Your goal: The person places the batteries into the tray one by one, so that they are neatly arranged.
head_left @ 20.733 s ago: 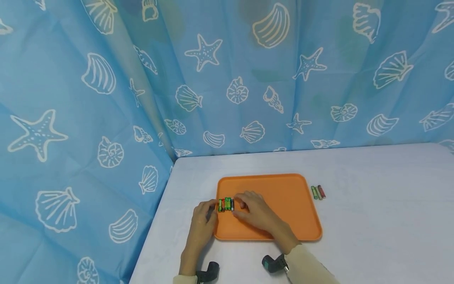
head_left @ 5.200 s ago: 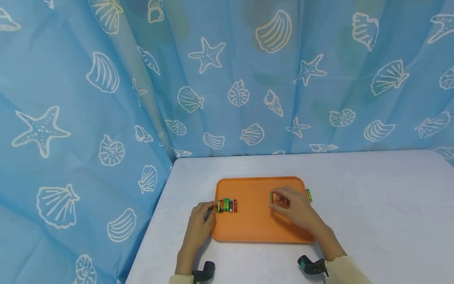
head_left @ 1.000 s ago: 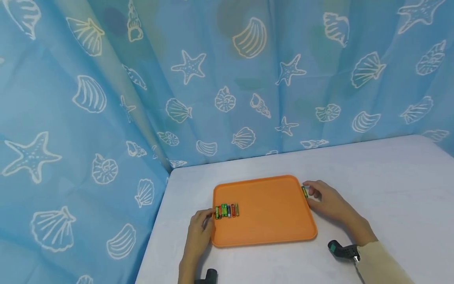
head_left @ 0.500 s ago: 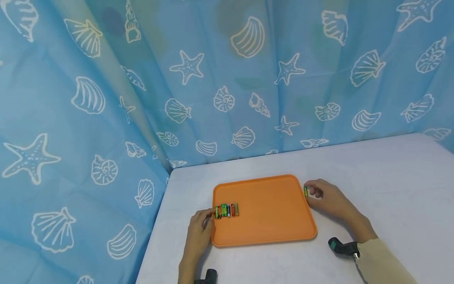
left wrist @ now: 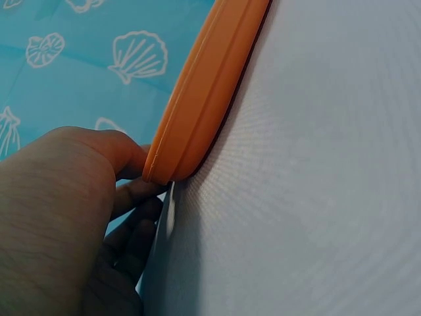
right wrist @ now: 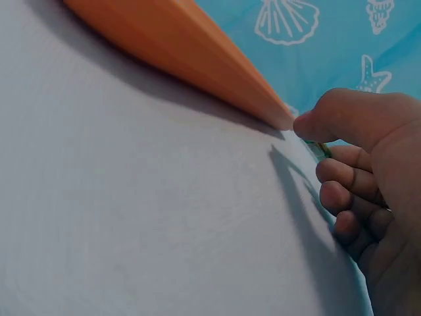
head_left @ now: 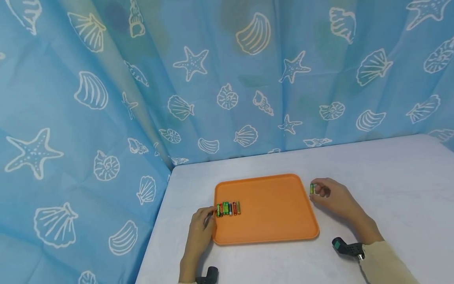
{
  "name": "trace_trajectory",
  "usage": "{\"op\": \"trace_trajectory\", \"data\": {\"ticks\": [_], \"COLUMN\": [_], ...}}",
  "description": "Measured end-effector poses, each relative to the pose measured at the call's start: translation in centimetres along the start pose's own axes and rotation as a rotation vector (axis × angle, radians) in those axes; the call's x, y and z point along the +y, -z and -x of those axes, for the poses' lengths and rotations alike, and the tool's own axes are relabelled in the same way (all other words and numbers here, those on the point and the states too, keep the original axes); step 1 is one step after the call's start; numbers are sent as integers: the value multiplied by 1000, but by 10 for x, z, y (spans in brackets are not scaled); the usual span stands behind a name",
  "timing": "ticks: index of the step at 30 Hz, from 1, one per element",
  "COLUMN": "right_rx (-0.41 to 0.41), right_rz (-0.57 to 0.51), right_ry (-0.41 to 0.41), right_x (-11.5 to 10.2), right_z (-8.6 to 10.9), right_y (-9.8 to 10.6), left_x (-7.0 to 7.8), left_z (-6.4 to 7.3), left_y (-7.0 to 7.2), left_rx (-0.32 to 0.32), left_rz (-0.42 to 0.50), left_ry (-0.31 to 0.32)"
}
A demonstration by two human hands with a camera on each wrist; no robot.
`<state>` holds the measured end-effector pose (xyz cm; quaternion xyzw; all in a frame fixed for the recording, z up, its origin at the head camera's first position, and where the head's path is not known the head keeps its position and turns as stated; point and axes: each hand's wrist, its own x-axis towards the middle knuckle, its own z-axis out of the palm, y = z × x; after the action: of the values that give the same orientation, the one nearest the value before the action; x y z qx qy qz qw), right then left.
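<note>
My right hand [head_left: 335, 196], just off the tray's right edge, pinches a green battery [head_left: 311, 188] upright between thumb and fingertips. In the right wrist view only a sliver of that battery [right wrist: 323, 149] shows behind the thumb. A row of several batteries [head_left: 228, 208], green, red and dark, lies side by side at the left of the orange tray [head_left: 269, 213]. My left hand [head_left: 200, 228] holds the tray's left rim, its fingertips beside the leftmost battery. In the left wrist view the tray's edge [left wrist: 197, 99] meets the thumb and a finger.
A white cloth [head_left: 269, 262] covers the table around the tray. Behind and to the left hangs a blue curtain [head_left: 198, 106] with white shell and starfish prints. Dark wrist cameras [head_left: 349, 248] sit on both wrists.
Over the last second my right hand has drawn the green battery slightly right, away from the tray. The left hand stays at the rim. Earlier, batteries beside the tray joined the row.
</note>
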<state>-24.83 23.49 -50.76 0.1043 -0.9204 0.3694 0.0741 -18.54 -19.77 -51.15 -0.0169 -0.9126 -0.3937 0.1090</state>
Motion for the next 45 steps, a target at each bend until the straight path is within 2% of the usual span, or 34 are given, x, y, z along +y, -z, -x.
{"op": "trace_trajectory", "data": {"ticks": [7, 15, 19, 29, 33, 37, 45], "right_rx": [51, -50, -78, -87, -112, -99, -112], "right_rz": [-8, -38, -9, 4, 40, 83, 69], "right_ry": [51, 38, 41, 163, 170, 171, 226], "right_x": [-14, -32, -34, -48, -51, -58, -72], "right_z": [1, -2, -3, 0, 1, 2, -1], "right_y": [2, -11, -19, -36, -41, -44, -61], "left_x": [0, 0, 1, 2, 4, 3, 3], "left_z": [-2, -1, 1, 1, 1, -1, 0], "left_y": [0, 0, 0, 2, 2, 2, 1], "left_rx": [-10, -5, 1, 1, -3, -5, -2], "left_rz": [-9, 10, 14, 14, 8, 5, -2], "left_ry": [4, 23, 19, 3, 7, 3, 15]}}
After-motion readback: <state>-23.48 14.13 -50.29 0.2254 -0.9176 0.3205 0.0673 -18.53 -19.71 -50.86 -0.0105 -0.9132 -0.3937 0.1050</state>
